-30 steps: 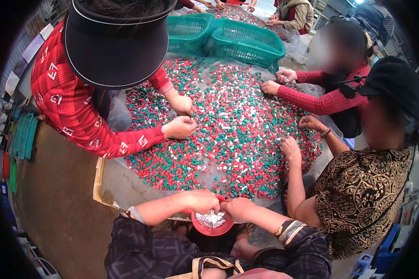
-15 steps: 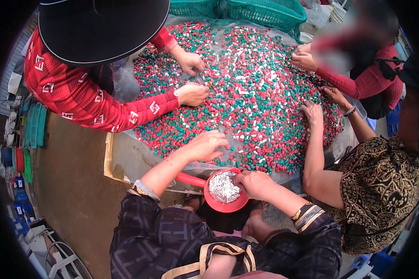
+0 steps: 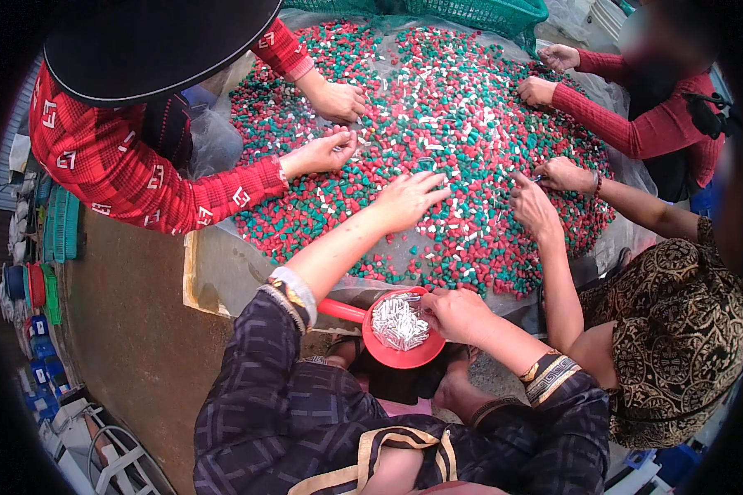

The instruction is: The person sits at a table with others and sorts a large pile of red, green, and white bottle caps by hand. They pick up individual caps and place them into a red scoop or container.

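A broad heap of small red, green and white pieces [image 3: 470, 223] covers the table. My left hand [image 3: 409, 200] reaches over its middle, palm down with fingers stretched out and slightly apart; nothing shows in it. At the table's near edge is a red plastic dipper [image 3: 400, 360], its handle pointing left beneath my left forearm. Thin white sticks [image 3: 399, 323] partly fill it. My right hand [image 3: 461, 315] is closed on the dipper's right rim, thumb over the inside; the undersides of its fingers are hidden.
Co-workers' hands work in the heap at left [image 3: 326, 153], far right [image 3: 539, 91] and right [image 3: 537, 206]. Clear plastic sheeting [image 3: 338, 285] lies beneath the pieces. Green mesh baskets [image 3: 487, 16] stand at the far edge. Coloured containers [image 3: 48, 289] line the left side.
My left hand has moved farther out and to the right over the heap. My right hand stays on the dipper's rim. The co-workers' hands have shifted.
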Demonstrator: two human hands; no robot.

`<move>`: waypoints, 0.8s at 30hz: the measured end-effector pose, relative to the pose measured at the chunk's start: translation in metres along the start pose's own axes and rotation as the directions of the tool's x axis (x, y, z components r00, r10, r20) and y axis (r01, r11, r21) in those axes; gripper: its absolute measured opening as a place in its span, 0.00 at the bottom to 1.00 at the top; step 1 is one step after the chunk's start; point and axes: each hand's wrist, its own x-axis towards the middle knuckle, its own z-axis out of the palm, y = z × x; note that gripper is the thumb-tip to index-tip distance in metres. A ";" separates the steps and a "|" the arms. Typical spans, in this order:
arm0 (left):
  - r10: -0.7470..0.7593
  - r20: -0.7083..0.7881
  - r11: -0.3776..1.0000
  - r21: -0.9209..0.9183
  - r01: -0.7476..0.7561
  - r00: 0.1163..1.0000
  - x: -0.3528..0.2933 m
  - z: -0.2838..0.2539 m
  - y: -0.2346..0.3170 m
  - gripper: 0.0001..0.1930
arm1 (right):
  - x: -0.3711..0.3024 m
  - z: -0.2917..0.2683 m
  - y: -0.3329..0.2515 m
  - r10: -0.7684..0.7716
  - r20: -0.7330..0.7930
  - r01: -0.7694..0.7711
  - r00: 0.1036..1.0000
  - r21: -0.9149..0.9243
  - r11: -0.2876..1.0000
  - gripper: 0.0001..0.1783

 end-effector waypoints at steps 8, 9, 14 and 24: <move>0.087 0.407 0.984 -0.179 -0.014 0.909 -0.038 -0.001 0.014 0.19 | 0.004 0.002 0.022 0.219 -0.182 -0.174 0.959 0.231 0.957 0.11; 0.099 0.483 0.983 -0.183 -0.010 0.870 -0.047 -0.009 0.014 0.17 | 0.005 0.003 0.026 0.264 -0.206 -0.205 0.942 0.267 0.942 0.12; -0.032 0.326 0.916 -0.369 0.158 0.945 -0.060 -0.023 -0.007 0.12 | 0.022 0.000 0.047 0.509 -0.240 -0.388 0.827 0.412 0.824 0.09; -0.123 -0.137 0.991 -0.076 0.113 0.983 -0.028 0.047 0.011 0.07 | 0.094 0.024 0.074 0.248 -0.668 -0.225 0.701 0.122 0.967 0.14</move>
